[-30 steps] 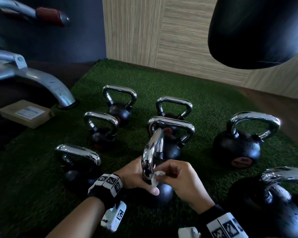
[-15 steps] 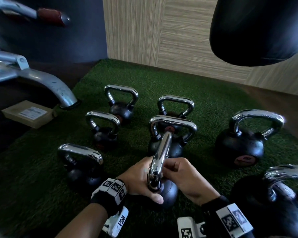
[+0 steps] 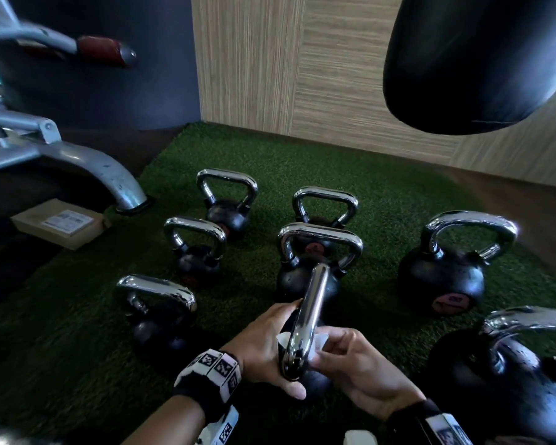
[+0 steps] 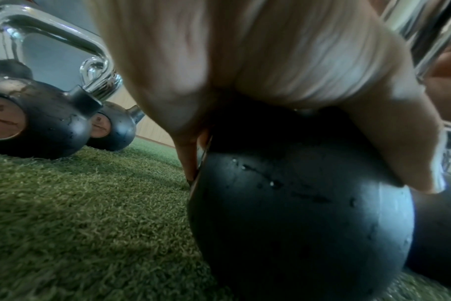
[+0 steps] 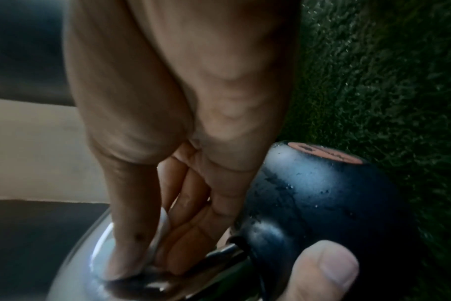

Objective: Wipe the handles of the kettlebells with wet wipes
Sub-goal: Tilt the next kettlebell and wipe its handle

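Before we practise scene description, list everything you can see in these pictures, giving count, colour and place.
kettlebells: eight, black balls with chrome handles, standing on the turf; the nearest one is between the hands
wet wipe: one, white, against the nearest handle's lower part
turf mat: one, green, on the floor
punching bag: one, black, hanging top right
cardboard box: one, brown with a white label, on the floor at left
machine leg: one, grey metal, left, foot at the turf's edge
wall: wood-look panels, behind
left hand: rests on the nearest kettlebell's ball
right hand: pinches the wipe
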`<state>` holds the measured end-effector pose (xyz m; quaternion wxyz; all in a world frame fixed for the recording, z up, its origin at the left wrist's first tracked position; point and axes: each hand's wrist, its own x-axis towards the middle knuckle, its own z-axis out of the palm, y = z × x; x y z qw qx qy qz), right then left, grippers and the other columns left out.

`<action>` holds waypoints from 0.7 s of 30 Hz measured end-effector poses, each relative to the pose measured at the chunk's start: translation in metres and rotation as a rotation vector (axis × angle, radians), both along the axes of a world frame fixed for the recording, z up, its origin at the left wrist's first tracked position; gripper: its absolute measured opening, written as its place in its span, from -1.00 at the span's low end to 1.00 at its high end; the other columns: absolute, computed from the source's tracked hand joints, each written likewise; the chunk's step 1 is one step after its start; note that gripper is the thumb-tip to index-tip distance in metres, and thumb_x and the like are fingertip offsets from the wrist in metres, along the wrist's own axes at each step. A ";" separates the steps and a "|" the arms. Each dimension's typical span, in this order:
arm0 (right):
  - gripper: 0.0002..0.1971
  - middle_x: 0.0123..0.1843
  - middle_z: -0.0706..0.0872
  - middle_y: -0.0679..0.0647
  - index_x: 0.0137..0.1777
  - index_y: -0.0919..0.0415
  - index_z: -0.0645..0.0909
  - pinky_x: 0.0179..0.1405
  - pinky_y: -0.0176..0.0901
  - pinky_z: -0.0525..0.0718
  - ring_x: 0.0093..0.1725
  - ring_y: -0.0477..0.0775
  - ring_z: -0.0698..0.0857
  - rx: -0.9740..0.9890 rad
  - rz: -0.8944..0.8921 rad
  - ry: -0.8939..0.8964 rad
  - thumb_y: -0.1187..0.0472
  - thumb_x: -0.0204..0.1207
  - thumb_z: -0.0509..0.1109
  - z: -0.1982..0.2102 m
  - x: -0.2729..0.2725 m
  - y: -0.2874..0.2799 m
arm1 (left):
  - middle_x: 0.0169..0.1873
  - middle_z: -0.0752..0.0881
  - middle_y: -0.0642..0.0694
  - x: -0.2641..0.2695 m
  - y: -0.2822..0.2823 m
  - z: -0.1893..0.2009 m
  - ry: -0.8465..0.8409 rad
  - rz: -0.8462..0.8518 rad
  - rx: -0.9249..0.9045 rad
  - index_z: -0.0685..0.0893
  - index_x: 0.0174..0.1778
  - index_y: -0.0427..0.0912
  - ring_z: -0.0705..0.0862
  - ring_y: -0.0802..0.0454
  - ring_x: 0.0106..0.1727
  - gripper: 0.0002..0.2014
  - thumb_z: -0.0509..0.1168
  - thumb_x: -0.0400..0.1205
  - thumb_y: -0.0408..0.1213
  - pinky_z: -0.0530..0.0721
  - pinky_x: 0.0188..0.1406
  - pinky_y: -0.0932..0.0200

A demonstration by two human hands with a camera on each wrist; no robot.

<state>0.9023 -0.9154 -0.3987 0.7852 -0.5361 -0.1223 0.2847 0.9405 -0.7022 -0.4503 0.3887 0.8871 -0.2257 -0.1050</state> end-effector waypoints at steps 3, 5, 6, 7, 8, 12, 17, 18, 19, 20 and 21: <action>-0.73 0.00 0.79 0.48 0.14 0.58 0.73 0.03 0.09 0.82 -0.09 0.31 0.82 0.084 -0.084 0.046 0.50 0.44 0.52 0.004 0.005 0.010 | 0.61 0.23 0.37 0.001 -0.002 -0.001 -0.028 -0.030 0.003 0.27 0.68 0.34 0.19 0.39 0.66 0.28 0.73 0.00 0.27 0.37 0.69 0.13; -0.69 -0.05 0.80 0.48 0.13 0.54 0.74 -0.03 0.10 0.84 -0.13 0.30 0.83 0.143 -0.147 0.083 0.48 0.39 0.58 0.003 0.009 0.013 | 0.61 0.29 0.36 0.002 -0.003 0.002 -0.049 -0.046 -0.006 0.34 0.64 0.39 0.18 0.36 0.68 0.21 0.75 0.01 0.20 0.36 0.66 0.16; -0.63 -0.06 0.80 0.47 0.14 0.53 0.74 -0.04 0.10 0.85 -0.14 0.30 0.84 0.156 -0.152 0.093 0.45 0.34 0.65 0.001 0.009 0.013 | 0.61 0.29 0.36 0.001 -0.003 0.002 -0.047 -0.043 -0.020 0.34 0.64 0.39 0.18 0.37 0.67 0.22 0.77 0.02 0.17 0.37 0.66 0.17; -0.58 -0.07 0.80 0.46 0.14 0.52 0.74 -0.05 0.09 0.85 -0.14 0.30 0.84 0.154 -0.139 0.097 0.43 0.29 0.70 0.000 0.009 0.013 | 0.61 0.28 0.36 0.000 -0.003 0.002 -0.042 -0.038 -0.033 0.31 0.66 0.37 0.17 0.40 0.67 0.24 0.77 0.02 0.16 0.38 0.67 0.16; -0.57 -0.07 0.79 0.45 0.13 0.50 0.73 -0.06 0.09 0.84 -0.15 0.29 0.83 0.141 -0.125 0.095 0.43 0.26 0.72 -0.001 0.007 0.012 | 0.61 0.25 0.36 0.000 -0.002 0.000 -0.038 -0.026 -0.038 0.27 0.68 0.35 0.17 0.41 0.66 0.28 0.77 0.01 0.18 0.38 0.68 0.14; -0.67 -0.12 0.79 0.49 0.00 0.42 0.75 -0.17 0.08 0.85 -0.23 0.32 0.84 0.137 -0.168 0.050 0.53 0.23 0.65 -0.001 0.009 0.014 | 0.63 0.23 0.36 0.001 -0.003 -0.001 -0.058 -0.048 -0.007 0.27 0.70 0.33 0.16 0.36 0.68 0.30 0.75 0.00 0.25 0.36 0.70 0.10; -0.37 0.05 0.83 0.49 -0.01 0.43 0.72 -0.20 0.02 0.86 -0.15 0.31 0.88 0.153 -0.422 -0.039 0.30 -0.09 0.89 0.001 0.025 0.022 | 0.58 0.36 0.30 0.001 -0.004 0.001 -0.112 -0.032 -0.057 0.31 0.66 0.27 0.25 0.23 0.68 0.30 0.79 -0.04 0.16 0.40 0.67 0.10; -0.29 0.06 0.82 0.51 0.01 0.44 0.69 -0.18 0.04 0.86 -0.14 0.33 0.87 0.132 -0.443 -0.057 0.24 -0.13 0.92 -0.001 0.025 0.021 | 0.57 0.37 0.28 0.001 -0.004 0.000 -0.108 -0.027 -0.067 0.31 0.66 0.28 0.27 0.22 0.68 0.31 0.80 -0.05 0.15 0.42 0.66 0.08; -0.25 0.03 0.82 0.53 0.00 0.44 0.67 -0.18 0.05 0.85 -0.15 0.35 0.86 0.092 -0.468 -0.082 0.19 -0.17 0.93 -0.002 0.024 0.020 | 0.58 0.37 0.27 0.001 -0.004 -0.001 -0.098 -0.024 -0.073 0.31 0.66 0.29 0.28 0.19 0.68 0.32 0.79 -0.07 0.17 0.44 0.66 0.05; -0.26 -0.02 0.81 0.54 -0.02 0.43 0.68 -0.18 0.06 0.84 -0.17 0.36 0.85 0.032 -0.496 -0.115 0.16 -0.18 0.93 -0.003 0.022 0.019 | 0.58 0.38 0.25 0.001 -0.004 -0.001 -0.084 -0.023 -0.080 0.31 0.66 0.29 0.29 0.17 0.69 0.33 0.79 -0.08 0.19 0.45 0.66 0.03; -0.31 -0.06 0.81 0.54 -0.05 0.41 0.68 -0.16 0.07 0.83 -0.17 0.35 0.83 -0.034 -0.534 -0.153 0.18 -0.14 0.92 -0.003 0.021 0.019 | 0.58 0.38 0.24 0.002 -0.003 -0.002 -0.072 -0.020 -0.092 0.32 0.67 0.28 0.29 0.16 0.69 0.33 0.80 -0.08 0.18 0.44 0.66 0.02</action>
